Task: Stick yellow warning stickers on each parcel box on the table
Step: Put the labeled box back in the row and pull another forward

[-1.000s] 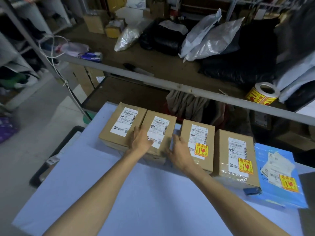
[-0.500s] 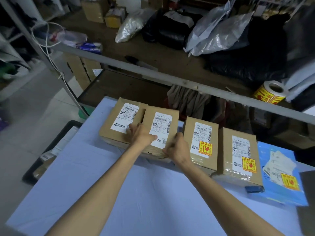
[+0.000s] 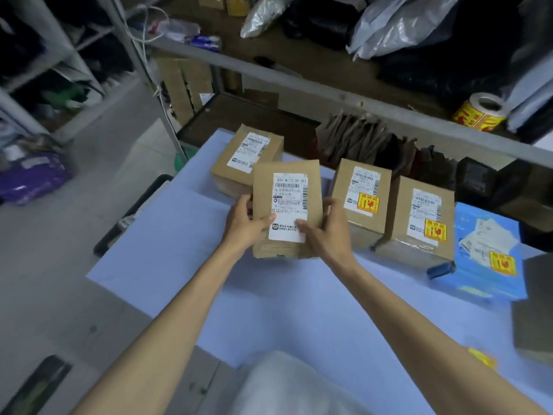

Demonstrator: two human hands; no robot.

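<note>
Your left hand [image 3: 245, 227] and right hand [image 3: 330, 235] grip the brown cardboard parcel box [image 3: 285, 178] at twelve o'clock over the pale blue desk [image 3: 209, 295], fingers [image 3: 329, 203] curled round its sides; the yellow sticker roll [image 3: 478, 113] sits at two o'clock.

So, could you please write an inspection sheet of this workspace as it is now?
Surface: table under pale blue sheet.
Job's things: held box and left box lack yellow stickers; middle box, right box and blue parcel have them; sticker roll on shelf.
Clutter: plastic bags on shelf.
Grippers: left hand and right hand grip the held box.
Cables: white cable by the shelf post.
Surroundings: grey floor, storage racks.
</note>
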